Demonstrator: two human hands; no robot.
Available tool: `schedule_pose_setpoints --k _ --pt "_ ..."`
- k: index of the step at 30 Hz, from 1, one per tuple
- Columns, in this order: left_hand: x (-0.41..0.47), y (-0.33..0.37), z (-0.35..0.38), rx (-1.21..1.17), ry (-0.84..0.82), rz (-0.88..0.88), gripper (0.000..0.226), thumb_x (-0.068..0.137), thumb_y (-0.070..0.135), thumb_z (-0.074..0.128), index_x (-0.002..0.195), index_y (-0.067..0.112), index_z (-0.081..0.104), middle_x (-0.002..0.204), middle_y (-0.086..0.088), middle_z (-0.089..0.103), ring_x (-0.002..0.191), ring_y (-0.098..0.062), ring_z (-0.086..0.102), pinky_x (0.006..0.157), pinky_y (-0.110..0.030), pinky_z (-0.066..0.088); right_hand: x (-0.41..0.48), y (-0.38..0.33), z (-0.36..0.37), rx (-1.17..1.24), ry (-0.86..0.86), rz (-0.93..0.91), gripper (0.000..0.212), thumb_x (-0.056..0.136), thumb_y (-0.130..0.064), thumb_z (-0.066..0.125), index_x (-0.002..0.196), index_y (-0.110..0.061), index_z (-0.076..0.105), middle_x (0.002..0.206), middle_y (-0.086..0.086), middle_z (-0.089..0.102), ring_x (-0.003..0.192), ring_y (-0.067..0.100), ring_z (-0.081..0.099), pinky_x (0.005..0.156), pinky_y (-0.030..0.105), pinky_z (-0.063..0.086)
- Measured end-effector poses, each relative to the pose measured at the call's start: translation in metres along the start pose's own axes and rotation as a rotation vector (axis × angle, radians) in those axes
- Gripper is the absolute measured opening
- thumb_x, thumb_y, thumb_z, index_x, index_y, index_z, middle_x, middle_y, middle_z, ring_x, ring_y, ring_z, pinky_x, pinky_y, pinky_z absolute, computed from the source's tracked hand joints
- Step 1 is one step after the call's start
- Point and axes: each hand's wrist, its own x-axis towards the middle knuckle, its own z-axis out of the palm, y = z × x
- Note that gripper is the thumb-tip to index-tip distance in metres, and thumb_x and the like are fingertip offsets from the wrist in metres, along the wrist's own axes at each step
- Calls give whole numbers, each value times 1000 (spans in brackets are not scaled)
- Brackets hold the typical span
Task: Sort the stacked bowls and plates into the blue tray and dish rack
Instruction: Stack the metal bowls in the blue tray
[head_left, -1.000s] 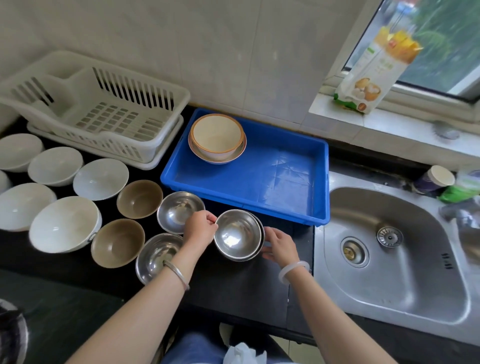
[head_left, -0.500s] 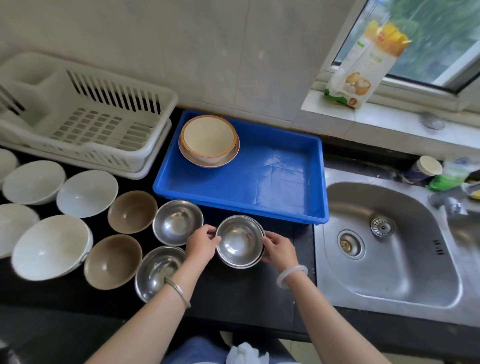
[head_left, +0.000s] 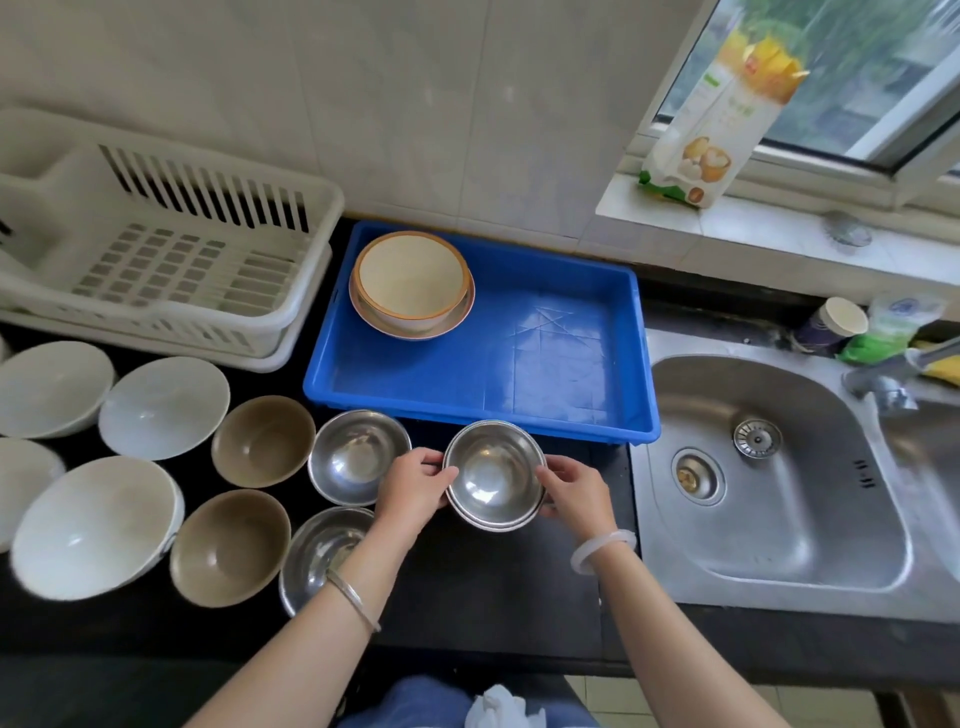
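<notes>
Steel bowls (head_left: 493, 475), nested as a small stack, are held mouth-up with the opening tipped slightly toward the camera; being round, the stack has no long axis to speak of, and two or three rims are seen offset along its near edge. The stack is gripped from both sides: the left hand (head_left: 415, 488) is closed on its left rim with the thumb over the edge, and the right hand (head_left: 576, 493) is closed on its right rim in the same way, so the stack lies directly between the two hands, just in front of the near wall of the blue tray (head_left: 566, 421), over the dark counter (head_left: 493, 587). Whether it is lifted or resting on the counter cannot be told.

Inside the tray, at its far left corner, a cream bowl with an orange rim (head_left: 410, 280) is seated upright on a matching plate (head_left: 457, 319). The white dish rack (head_left: 171, 260) is placed to the left of the tray, against the tiled wall.

Two more steel bowls (head_left: 356, 457) are set just left of the left hand, one behind the other, the nearer one partly covered by the left forearm. Further left two brown bowls (head_left: 262, 441) and several white bowls (head_left: 163, 408) are laid out mouth-up. A steel sink (head_left: 779, 493) is seen to the right of the tray.
</notes>
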Motion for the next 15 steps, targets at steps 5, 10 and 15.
schedule_pose_setpoints --k 5,10,15 --pt "2 37 -8 -70 -39 22 23 84 8 66 105 2 59 99 -14 65 92 -25 64 72 -33 57 6 -28 -15 18 -18 -47 7 83 -22 66 85 -19 71 71 -2 70 51 4 65 50 18 53" --pt "15 82 -4 -150 -29 46 16 85 8 64 100 6 58 91 -8 62 79 -19 61 61 -23 55 35 -69 -28 79 -11 -50 7 83 -18 66 89 -16 68 68 1 65 46 6 62 48 19 53" --pt "51 123 17 -198 23 76 14 88 12 61 102 10 57 88 0 61 82 -21 60 79 -36 55 90 -107 -37 58 3 -92 15 84 -19 64 97 -13 68 67 1 64 46 9 63 51 20 54"
